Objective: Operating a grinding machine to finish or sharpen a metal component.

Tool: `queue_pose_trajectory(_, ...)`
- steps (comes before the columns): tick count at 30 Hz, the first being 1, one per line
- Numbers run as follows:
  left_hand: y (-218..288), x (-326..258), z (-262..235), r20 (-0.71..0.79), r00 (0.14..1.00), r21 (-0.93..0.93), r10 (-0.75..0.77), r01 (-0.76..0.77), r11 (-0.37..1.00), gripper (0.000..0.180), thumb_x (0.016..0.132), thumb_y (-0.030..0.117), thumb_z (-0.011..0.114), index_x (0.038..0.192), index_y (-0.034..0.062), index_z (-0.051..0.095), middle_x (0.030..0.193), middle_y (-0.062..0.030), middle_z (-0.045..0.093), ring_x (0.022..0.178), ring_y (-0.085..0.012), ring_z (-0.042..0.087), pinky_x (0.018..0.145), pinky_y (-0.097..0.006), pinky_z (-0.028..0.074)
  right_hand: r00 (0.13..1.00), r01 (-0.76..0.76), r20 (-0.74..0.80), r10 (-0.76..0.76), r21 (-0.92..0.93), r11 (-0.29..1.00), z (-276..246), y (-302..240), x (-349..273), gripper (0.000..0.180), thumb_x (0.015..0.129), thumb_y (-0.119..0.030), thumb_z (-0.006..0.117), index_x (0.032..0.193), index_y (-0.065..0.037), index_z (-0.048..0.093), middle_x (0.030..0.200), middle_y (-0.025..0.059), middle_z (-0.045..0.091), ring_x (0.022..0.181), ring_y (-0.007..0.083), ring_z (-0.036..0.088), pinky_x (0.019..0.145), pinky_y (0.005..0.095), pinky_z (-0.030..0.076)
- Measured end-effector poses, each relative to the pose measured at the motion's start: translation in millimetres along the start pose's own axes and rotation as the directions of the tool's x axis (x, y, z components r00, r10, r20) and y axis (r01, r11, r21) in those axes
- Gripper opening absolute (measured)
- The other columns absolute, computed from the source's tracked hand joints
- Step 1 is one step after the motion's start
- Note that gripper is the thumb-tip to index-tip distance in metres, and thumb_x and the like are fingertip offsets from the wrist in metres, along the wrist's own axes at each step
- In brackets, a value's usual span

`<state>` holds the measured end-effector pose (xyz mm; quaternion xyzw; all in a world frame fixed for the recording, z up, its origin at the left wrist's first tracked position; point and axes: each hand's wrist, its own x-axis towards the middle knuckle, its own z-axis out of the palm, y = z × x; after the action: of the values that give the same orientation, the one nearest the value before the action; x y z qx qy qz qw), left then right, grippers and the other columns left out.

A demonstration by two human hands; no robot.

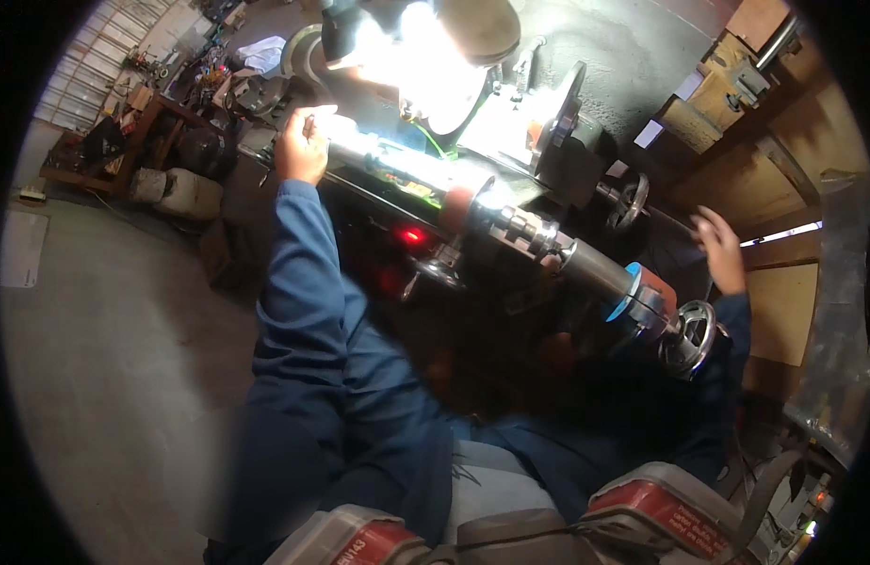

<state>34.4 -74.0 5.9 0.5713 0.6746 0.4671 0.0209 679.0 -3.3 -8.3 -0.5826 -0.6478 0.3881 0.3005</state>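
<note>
A long machine with metal cylinders runs diagonally in front of me under a strong lamp. My left hand (306,146) is raised at its left end with curled fingers, beside a glaring bright metal bar (359,141). Glare and the hand itself hide what the fingers close on. My right hand (720,250) hangs in the air past the machine's right end, fingers stretched and apart, slightly blurred, holding nothing. Nearest it are a chromed handwheel (689,339) and a second handwheel (628,202). A grey metal cylinder (597,268) with a blue ring (626,292) lies between my hands.
A lamp head (477,28) overhangs the machine. Below the bar are a red light (412,234) and a small handwheel (435,273). Cluttered shelving (157,118) stands far left, wooden boards (774,179) at right. Two respirator cartridges (661,508) fill the lower edge.
</note>
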Motion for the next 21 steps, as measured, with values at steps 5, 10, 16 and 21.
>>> queue_pose_trajectory(5,-1,-10,-6,0.025,0.998,-0.124,0.065,-0.061,0.99,0.019,0.093,0.013,0.052,0.107,0.0049,0.062,0.097,-0.0095,0.066,0.088,-0.0172,0.062,0.078,-0.028,0.048,0.965,0.129,0.258,-0.046,-0.314,0.941,67,22,24,0.038,0.093,-0.028,0.052,0.118,0.001,0.057,0.108,0.0236,0.062,0.101,0.0346,0.061,0.087,0.0389,0.045)
queue_pose_trajectory(10,5,-27,-11,0.033,0.994,-0.098,0.102,-0.098,0.99,0.025,0.099,0.02,0.045,0.109,0.0009,0.058,0.109,-0.01,0.064,0.098,-0.0151,0.059,0.089,-0.028,0.045,0.936,0.147,0.349,0.038,-0.487,0.861,86,29,21,0.035,0.09,-0.024,0.055,0.115,0.0,0.058,0.108,0.0257,0.06,0.103,0.0396,0.057,0.089,0.042,0.045)
queue_pose_trajectory(16,13,-29,-9,-0.018,0.996,-0.092,0.085,-0.086,0.992,0.027,0.098,0.021,0.048,0.112,-0.0001,0.057,0.112,-0.0093,0.062,0.103,-0.0177,0.057,0.093,-0.03,0.042,0.967,0.25,0.181,-0.178,-0.553,0.795,91,33,46,0.034,0.086,-0.021,0.058,0.114,-0.001,0.06,0.115,0.0251,0.058,0.109,0.0377,0.055,0.094,0.0405,0.043)
queue_pose_trajectory(21,26,-87,3,-0.431,0.883,0.008,-0.186,0.21,0.978,0.036,0.094,0.029,0.056,0.11,-0.0022,0.049,0.115,-0.014,0.057,0.107,-0.017,0.052,0.091,-0.029,0.042,0.918,0.181,0.392,0.067,-0.563,0.807,90,11,57,0.028,0.083,-0.019,0.059,0.105,-0.003,0.066,0.098,0.0206,0.066,0.095,0.0347,0.062,0.087,0.0394,0.047)
